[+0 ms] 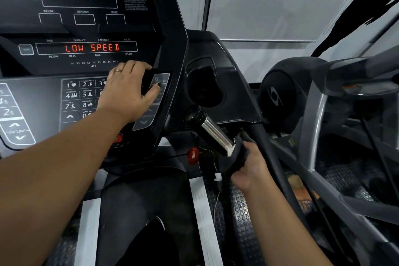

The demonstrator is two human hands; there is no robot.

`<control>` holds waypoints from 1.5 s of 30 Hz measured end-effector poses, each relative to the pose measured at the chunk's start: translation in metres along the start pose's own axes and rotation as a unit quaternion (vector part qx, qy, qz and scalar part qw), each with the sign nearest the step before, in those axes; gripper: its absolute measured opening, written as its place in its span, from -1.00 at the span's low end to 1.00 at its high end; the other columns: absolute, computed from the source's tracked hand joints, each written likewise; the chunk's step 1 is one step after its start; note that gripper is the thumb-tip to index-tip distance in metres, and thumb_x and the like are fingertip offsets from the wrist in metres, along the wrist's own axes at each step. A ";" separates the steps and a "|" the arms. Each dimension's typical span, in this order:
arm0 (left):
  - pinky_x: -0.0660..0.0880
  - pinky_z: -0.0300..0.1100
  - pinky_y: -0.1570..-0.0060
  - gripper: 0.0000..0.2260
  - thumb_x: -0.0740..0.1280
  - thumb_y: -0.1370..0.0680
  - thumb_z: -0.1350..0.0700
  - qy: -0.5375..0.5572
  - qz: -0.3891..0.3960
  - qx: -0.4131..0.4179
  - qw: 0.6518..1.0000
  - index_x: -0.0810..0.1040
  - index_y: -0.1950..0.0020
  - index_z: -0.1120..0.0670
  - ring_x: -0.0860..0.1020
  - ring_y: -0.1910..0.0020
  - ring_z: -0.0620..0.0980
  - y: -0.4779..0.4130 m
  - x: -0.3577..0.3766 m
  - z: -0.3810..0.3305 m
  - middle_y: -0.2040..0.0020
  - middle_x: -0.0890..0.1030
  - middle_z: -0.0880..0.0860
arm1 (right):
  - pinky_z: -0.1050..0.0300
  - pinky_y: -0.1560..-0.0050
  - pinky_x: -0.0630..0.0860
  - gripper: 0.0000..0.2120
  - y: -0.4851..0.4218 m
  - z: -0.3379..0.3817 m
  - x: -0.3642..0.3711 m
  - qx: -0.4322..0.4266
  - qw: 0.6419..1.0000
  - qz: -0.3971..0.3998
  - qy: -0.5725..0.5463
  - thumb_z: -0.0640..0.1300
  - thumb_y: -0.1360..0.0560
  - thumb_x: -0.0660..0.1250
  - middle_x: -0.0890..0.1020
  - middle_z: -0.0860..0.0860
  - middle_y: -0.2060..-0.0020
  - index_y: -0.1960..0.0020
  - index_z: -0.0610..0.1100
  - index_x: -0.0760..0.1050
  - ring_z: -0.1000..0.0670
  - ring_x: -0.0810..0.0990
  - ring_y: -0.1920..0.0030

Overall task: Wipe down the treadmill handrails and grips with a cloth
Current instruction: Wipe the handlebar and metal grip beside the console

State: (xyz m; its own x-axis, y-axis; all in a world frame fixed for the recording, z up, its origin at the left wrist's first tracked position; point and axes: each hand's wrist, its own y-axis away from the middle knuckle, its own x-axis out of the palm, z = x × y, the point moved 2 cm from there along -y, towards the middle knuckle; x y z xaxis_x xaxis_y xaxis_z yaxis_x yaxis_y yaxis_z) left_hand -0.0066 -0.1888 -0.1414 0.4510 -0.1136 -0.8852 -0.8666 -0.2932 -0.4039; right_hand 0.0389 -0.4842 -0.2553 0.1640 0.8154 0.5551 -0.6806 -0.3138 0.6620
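A short handgrip with a chrome sensor sleeve (pixel 213 131) and a black end cap (pixel 194 115) sticks out below the treadmill console. My right hand (pixel 248 166) grips a dark cloth (pixel 237 151) wrapped round the lower end of that grip, just below the chrome part. My left hand (pixel 127 90) lies on the console keypad. Its fingers curl over a small black object (pixel 148 81) and its thumb touches the speed keys (pixel 159 84). What the black object is cannot be made out. The dark side handrail (pixel 269 153) runs down past my right hand.
The console display (pixel 92 47) reads LOW SPEED in red. A red stop button (pixel 117 139) and a red safety key (pixel 192 154) sit under the console. The belt (pixel 140 211) lies below. A second machine (pixel 280 93) stands close on the right.
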 end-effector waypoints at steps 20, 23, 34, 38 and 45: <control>0.20 0.04 -0.43 -0.58 0.22 -0.57 -0.11 -0.002 -0.004 -0.007 1.000 0.38 -0.35 0.08 0.39 -0.29 0.10 0.001 0.000 -0.002 -0.24 0.47 0.07 | -0.08 -0.14 0.46 -0.57 -0.030 -0.004 -0.001 -0.042 0.989 0.013 -0.140 0.01 -0.57 0.22 0.67 -0.03 0.34 0.37 -0.12 0.64 -0.09 0.69 0.29; 0.19 0.04 -0.43 -0.58 0.21 -0.58 -0.11 -0.002 -0.002 -0.007 1.000 0.38 -0.35 0.08 0.39 -0.30 0.10 0.001 0.000 -0.001 -0.25 0.47 0.07 | -0.09 -0.16 0.48 -0.58 -0.029 -0.007 0.002 -0.051 0.994 -0.007 -0.099 0.05 -0.52 0.26 0.69 -0.02 0.32 0.41 -0.09 0.69 -0.08 0.69 0.24; 0.17 0.04 -0.44 -0.57 0.19 -0.57 -0.12 -0.002 0.002 -0.007 1.000 0.37 -0.35 0.08 0.38 -0.31 0.11 0.001 -0.001 -0.002 -0.26 0.46 0.09 | -0.03 -0.12 0.51 -0.82 -0.005 0.006 0.019 0.000 0.999 -0.035 0.018 -0.21 -0.59 0.10 0.61 -0.10 0.12 0.01 -0.16 0.48 -0.12 0.58 0.06; 0.18 0.04 -0.42 -0.57 0.21 -0.57 -0.11 0.000 -0.002 -0.007 1.000 0.38 -0.36 0.09 0.39 -0.30 0.11 0.000 -0.002 -0.002 -0.26 0.47 0.09 | 0.03 0.22 0.56 -0.85 -0.016 -0.002 0.022 0.056 0.989 -0.106 -0.086 -0.13 -0.54 0.24 0.65 -0.10 0.26 0.01 -0.19 0.52 -0.13 0.65 0.21; 0.20 0.03 -0.41 -0.58 0.21 -0.57 -0.11 -0.002 -0.002 -0.003 1.000 0.38 -0.35 0.08 0.40 -0.28 0.10 0.000 0.000 -0.001 -0.25 0.47 0.08 | 0.00 -0.01 0.54 -0.87 -0.005 0.003 0.019 0.016 0.999 -0.035 -0.013 -0.16 -0.49 0.22 0.63 -0.11 0.24 0.08 -0.20 0.50 -0.12 0.60 0.16</control>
State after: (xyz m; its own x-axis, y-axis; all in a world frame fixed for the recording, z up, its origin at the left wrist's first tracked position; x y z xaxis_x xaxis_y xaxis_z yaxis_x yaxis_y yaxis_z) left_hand -0.0060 -0.1896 -0.1414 0.4529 -0.1087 -0.8849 -0.8636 -0.3000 -0.4051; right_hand 0.0478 -0.4687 -0.2465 0.2295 0.8227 0.5201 -0.6439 -0.2724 0.7150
